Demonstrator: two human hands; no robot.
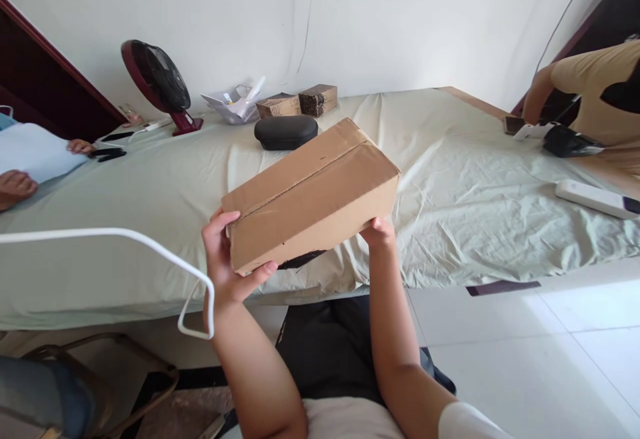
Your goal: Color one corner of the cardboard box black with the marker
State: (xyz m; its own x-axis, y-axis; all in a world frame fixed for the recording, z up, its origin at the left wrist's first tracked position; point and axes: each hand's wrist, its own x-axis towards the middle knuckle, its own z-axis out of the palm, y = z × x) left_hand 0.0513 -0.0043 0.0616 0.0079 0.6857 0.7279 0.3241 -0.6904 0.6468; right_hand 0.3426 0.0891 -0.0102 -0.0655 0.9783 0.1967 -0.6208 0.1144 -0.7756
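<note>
White wall (400,32) behind; along it, a counter (470,159) under a rumpled pale green cloth. Cardboard box (320,192) up in front of me, apparently clear of the cloth near the front edge, tilted, far right end higher in view. My left hand (223,260) is spread wide around its left end, fingers at the end of the seam, thumb along the near lower edge. My right hand (379,231) has hold of the near side toward the other end, thumb visible; remaining fingers hidden beneath, so their spread cannot be told.

Progress, as judged: pick-up done, both hands bearing the box. Flaps meet along a lengthwise seam and look closed; whether taped, not certain. No contents visible. Setting down not yet done. Dark patch at the underside, nature unclear.

Behind the box: black case (286,133), then two smaller cartons (319,100), both apart from my hands. Fan (157,82) farther left.
</note>
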